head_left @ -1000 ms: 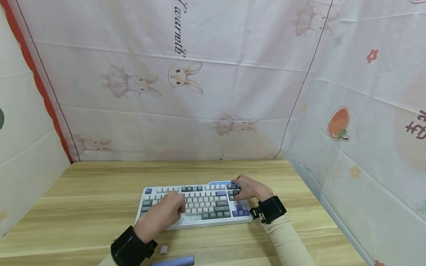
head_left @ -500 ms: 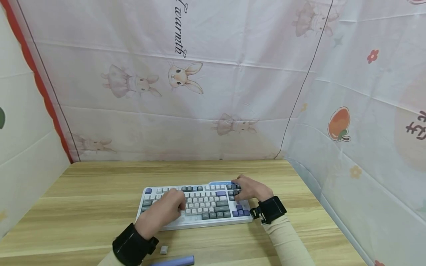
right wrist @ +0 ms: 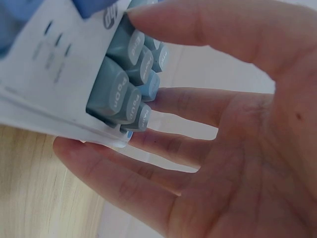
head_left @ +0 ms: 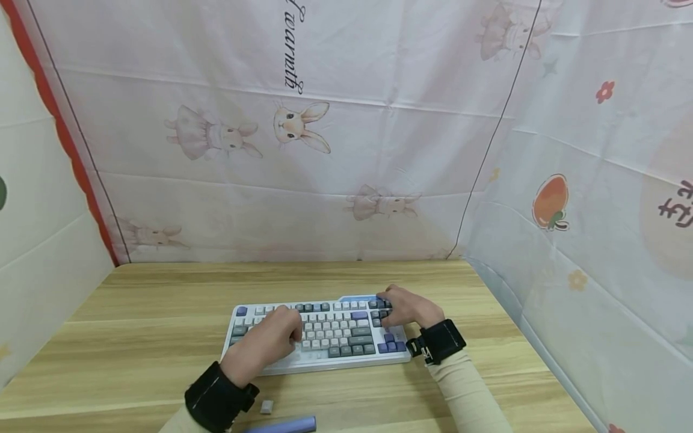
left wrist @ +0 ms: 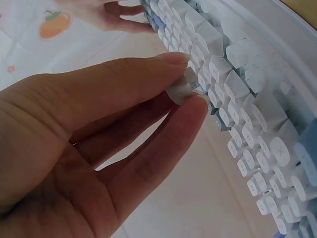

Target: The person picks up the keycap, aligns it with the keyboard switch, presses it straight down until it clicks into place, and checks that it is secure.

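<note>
A white keyboard (head_left: 335,329) with grey, white and purple keys lies on the table. Over its left half is my left hand (head_left: 265,343). Thumb and forefinger pinch a small light-grey keycap (left wrist: 181,91), held close against the keys in the left wrist view; I cannot tell whether it is seated. My right hand (head_left: 408,305) grips the keyboard's right end. Its thumb rests by the dark grey End key (right wrist: 132,47), while its fingers reach around the far edge. In the left wrist view, part of the front row lacks keycaps, baring pale switches (left wrist: 242,52).
A loose pale keycap (head_left: 267,407) lies on the wooden table (head_left: 178,300) before the keyboard. Nearer the front is a long purple bar (head_left: 289,425), partly cut off by the frame. Printed white curtains (head_left: 303,222) enclose the back and sides.
My left wrist has shifted very slightly to the right, its fingers staying at about the same spot. The right hand and the keyboard have not visibly moved.
</note>
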`<state>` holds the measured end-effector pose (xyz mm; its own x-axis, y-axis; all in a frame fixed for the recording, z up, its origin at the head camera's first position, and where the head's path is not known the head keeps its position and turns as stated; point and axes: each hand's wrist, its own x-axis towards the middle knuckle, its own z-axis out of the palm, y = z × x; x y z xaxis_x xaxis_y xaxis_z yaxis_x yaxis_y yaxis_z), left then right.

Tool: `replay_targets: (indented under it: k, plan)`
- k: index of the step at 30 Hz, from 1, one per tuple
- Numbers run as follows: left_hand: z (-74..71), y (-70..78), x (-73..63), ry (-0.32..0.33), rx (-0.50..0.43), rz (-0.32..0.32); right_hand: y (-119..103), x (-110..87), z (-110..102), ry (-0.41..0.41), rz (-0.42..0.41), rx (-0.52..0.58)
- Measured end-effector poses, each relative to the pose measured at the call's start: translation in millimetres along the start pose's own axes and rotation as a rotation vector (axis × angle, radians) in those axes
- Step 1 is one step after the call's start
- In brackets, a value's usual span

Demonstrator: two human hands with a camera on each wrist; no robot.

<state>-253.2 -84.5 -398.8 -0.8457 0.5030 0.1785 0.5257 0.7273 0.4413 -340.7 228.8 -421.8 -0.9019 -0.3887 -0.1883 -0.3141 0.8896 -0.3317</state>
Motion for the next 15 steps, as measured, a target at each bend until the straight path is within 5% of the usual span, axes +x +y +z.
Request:
replay_targets:
  k: [15]
  plan:
    - [2.1, 2.8, 6.5, 0.016, 0.014, 0.004, -1.2, -0.3, 0.4, 0.002, 0.015, 0.009]
